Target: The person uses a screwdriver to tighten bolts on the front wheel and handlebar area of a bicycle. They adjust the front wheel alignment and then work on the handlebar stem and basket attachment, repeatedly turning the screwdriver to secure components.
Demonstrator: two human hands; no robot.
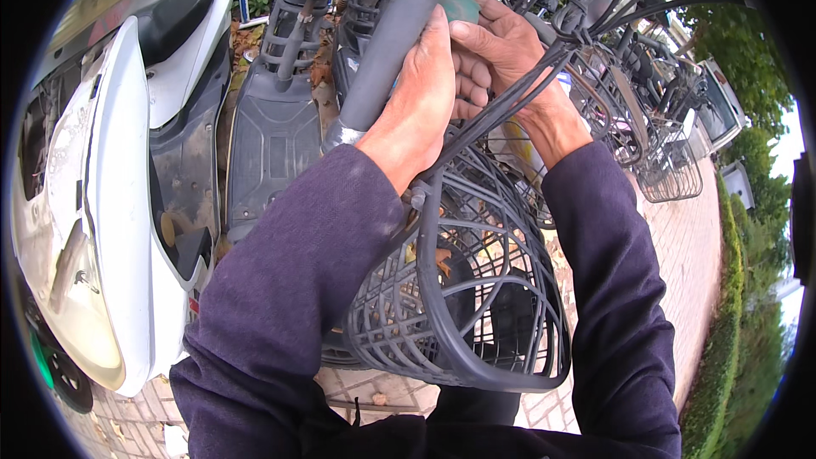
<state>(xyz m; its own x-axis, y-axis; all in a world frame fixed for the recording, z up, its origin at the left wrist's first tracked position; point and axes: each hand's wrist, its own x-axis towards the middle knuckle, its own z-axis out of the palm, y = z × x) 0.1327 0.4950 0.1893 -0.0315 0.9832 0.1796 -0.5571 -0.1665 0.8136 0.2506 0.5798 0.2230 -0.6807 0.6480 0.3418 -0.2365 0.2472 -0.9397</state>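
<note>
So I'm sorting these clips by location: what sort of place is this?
Most likely an outdoor parking row for scooters and bikes beside a street. A white scooter stands on brick paving, a line of bike baskets runs off to the right, and a hedge borders it.

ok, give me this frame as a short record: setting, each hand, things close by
setting: outdoors, brick paving, row of parked scooters and bikes
left hand: wrapped around the grey handlebar grip
right hand: by the left hand at the grip, fingers at a small teal part; what it grasps cannot be told
cables: black bundle running across the right wrist
basket: dark plastic mesh, below the hands, dry leaves inside
scooter: white, on the left
hedge: along the right edge
</note>
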